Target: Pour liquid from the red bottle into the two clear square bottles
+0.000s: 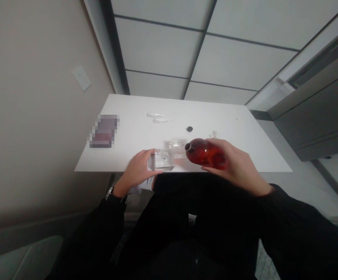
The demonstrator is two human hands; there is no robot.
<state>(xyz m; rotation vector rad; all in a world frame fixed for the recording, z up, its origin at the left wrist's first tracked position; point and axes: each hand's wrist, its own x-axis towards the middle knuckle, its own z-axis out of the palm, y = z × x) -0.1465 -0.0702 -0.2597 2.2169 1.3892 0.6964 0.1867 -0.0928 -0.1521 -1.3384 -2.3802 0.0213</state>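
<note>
Red bottle (205, 153) fills the right hand (235, 165); left hand (136, 169) grips a clear box (163, 160).

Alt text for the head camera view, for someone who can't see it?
A right hand holds a red translucent bottle on its side, while a left hand touches a clear square container beside it. Both are at the near edge of a white table, with a small black disc farther back.

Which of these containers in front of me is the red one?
It's the red bottle held in the right hand. The square container at the left hand and the object behind it are both clear.
</note>
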